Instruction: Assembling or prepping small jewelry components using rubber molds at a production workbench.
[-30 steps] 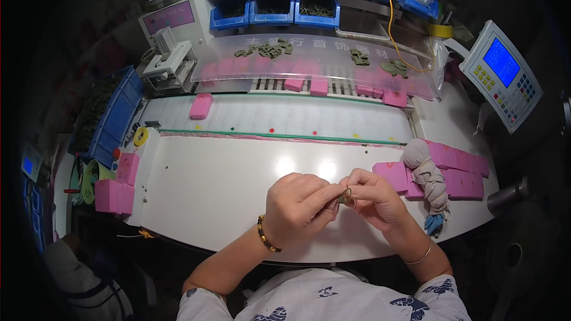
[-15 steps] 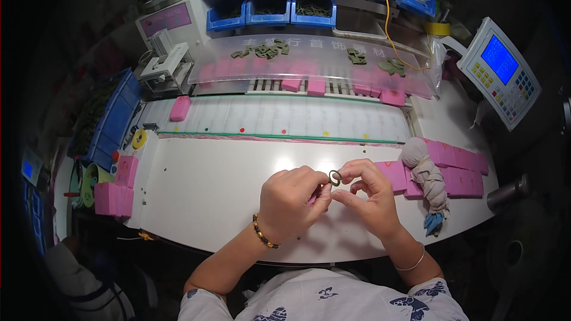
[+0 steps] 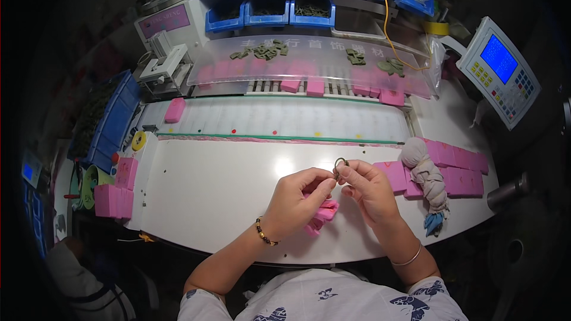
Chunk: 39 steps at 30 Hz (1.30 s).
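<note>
My right hand (image 3: pixel 370 190) is closed, with thumb and fingertips pinching a thin dark green ring (image 3: pixel 341 163) that looks like wax. The ring stands above the fingertips, over the white table. My left hand (image 3: pixel 297 193) is wrapped round a pink rubber mould (image 3: pixel 324 213), whose split, folded flaps stick out under the fingers. The thumb and forefinger of that hand meet close to the ring's lower side; whether they touch it I cannot tell. Most of the mould is hidden by the palm.
Pink mould blocks (image 3: pixel 458 181) lie at the right beside a tied cloth bundle (image 3: pixel 427 175). More pink blocks (image 3: pixel 113 200) stand at the left edge. Behind runs a glass-edged conveyor (image 3: pixel 285 117) carrying one pink block (image 3: pixel 175 110). Green pieces (image 3: pixel 270 50) lie on a clear shelf under blue bins (image 3: pixel 267 10).
Both hands have turned slightly, and the ring has risen a little to the right. More of the pink mould shows below my left hand. The conveyor's block and coloured dots have shifted left.
</note>
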### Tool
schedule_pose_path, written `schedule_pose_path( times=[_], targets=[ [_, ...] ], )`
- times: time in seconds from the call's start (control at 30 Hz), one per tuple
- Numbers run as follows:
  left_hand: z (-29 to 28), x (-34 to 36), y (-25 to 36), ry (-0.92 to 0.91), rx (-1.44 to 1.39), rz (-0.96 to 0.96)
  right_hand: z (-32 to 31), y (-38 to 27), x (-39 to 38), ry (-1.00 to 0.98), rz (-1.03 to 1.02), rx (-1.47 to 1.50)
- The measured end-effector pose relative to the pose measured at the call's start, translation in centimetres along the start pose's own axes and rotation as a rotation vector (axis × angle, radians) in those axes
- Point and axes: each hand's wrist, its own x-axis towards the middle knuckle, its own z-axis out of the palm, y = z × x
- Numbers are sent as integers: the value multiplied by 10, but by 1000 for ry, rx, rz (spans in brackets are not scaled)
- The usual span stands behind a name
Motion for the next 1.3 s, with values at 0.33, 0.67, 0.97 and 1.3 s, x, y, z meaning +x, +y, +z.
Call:
schedule_pose_path(
  times=[0.33, 0.67, 0.97, 1.3],
  targets=[
    [-3, 10, -16, -30, -35, -81, 2, 10, 0, 46, -293, -299],
    [-10, 28, -20, -50, 81, -68, -6, 9, 8, 55, -349, -434],
    [-116, 184, 56, -24, -159, -114, -30, -17, 8, 136, -234, -419],
    [-38, 147, 20, 89, -506, -246, -95, -48, -39, 585, -670, -1326]
  ],
)
